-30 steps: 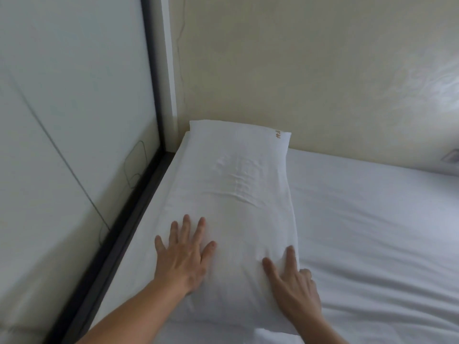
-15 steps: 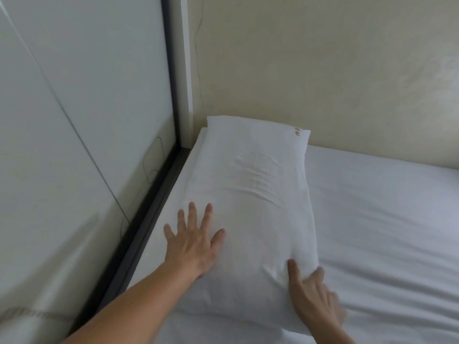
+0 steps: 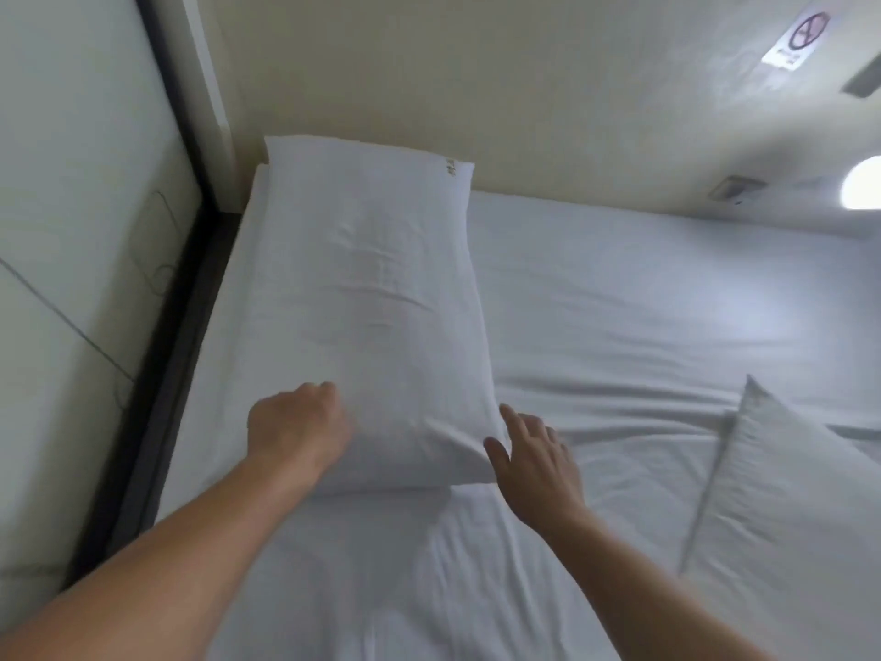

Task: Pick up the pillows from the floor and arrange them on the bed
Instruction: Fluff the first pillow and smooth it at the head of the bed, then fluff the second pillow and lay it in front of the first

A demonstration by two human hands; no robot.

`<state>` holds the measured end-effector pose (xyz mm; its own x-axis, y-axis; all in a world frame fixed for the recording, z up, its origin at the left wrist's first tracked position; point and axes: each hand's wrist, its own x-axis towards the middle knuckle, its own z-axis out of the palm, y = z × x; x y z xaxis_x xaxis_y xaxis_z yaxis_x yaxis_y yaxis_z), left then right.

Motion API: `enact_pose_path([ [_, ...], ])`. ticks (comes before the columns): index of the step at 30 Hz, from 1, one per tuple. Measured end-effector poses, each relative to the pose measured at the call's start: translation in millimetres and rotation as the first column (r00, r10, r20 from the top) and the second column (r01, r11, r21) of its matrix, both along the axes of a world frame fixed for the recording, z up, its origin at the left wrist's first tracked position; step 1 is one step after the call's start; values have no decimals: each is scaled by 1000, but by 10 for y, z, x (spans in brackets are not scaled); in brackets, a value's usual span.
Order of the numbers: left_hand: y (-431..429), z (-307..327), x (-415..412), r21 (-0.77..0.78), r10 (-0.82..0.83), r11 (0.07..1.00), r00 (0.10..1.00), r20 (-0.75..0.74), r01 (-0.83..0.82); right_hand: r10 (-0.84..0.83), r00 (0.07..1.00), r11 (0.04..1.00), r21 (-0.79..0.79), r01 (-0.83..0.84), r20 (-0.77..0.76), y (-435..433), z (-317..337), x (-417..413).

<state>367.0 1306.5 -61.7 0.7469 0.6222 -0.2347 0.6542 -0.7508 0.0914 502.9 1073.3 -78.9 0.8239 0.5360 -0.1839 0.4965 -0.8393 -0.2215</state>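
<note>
The left hand [image 3: 298,429] rests with fingers curled against the near left end of a white pillow [image 3: 367,307], while the right hand [image 3: 534,453] lies open, fingers spread, touching the pillow's near right corner. The pillow lies lengthwise on the bed [image 3: 619,302], its far end against the wall [image 3: 524,88]. A second pillow [image 3: 782,508] lies on the bed, well right of the first.

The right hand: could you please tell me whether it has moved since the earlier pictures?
Yes. The right hand has slid off the top of the pillow to its near right corner, beside it on the bed sheet.
</note>
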Motion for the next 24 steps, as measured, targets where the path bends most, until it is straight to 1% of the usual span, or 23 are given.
enact_pose_path([
  [3,-502,241,215,-45,-77,996,993,86,81,-51,998,999,-15,51,-32,-301,253,-109],
  [5,-1025,396,514,-77,-129,987,983,135,140,-70,998,997,-27,70,-1,-728,412,-20],
  [7,-1723,496,849,-110,-177,973,962,206,203,-102,994,994,-23,103,41,-1356,542,173],
  [10,-2906,462,1221,-186,-241,936,931,275,297,-213,973,976,-29,217,90,-2474,579,571],
  [12,-3709,321,1405,-236,-290,906,921,261,353,-304,946,948,-60,312,115,-3263,522,860],
  [14,-4465,117,1596,-312,-307,882,933,190,353,-431,897,896,-71,439,99,-4046,430,1142],
  [16,-5129,-106,1801,-393,-265,876,960,89,279,-593,803,799,-86,595,52,-4811,288,1300],
  [18,-5615,-301,2016,-438,-172,885,985,10,158,-768,639,640,-86,764,-45,-5526,113,1313],
  [19,-5757,-395,2109,-443,-115,892,993,-20,94,-823,554,565,-83,821,-123,-5823,15,1291],
  [21,-5844,-589,2240,-440,3,897,998,-62,-30,-840,427,471,-63,880,-335,-6205,-201,1278],
  [23,-5749,-761,2276,-481,98,866,990,-101,-135,-749,311,380,5,925,-585,-6273,-422,1302],
  [24,-5689,-831,2267,-524,129,835,986,-109,-167,-689,269,313,58,948,-673,-6210,-531,1300],
])
